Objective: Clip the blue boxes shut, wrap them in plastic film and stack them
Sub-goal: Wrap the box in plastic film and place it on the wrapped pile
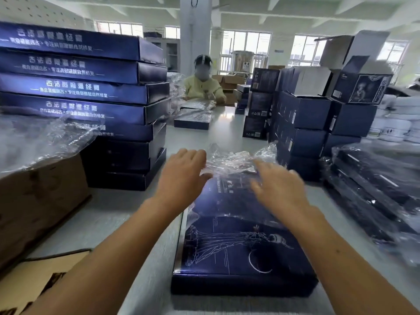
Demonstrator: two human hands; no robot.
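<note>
Film (pixel 229 162) bunched at far end of blue box (pixel 238 253), flat on surface (pixel 122 214). Left grip (pixel 181 176), right grip (pixel 280 186) spread wide above it, holding nothing. Risk: uneven pull snagging film on box corner, tearing or wrinkling wrap.

A pale table (pixel 127 214) carries a flat blue box (pixel 238 253), a box stack (pixel 118 110) and a cardboard carton (pixel 41 201)

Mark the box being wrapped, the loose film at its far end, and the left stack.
blue box (pixel 238 248): head view, printed lid.
plastic film (pixel 229 163): head view, crumpled bunch.
stack of blue boxes (pixel 75 89): head view, middle box's side.
</note>
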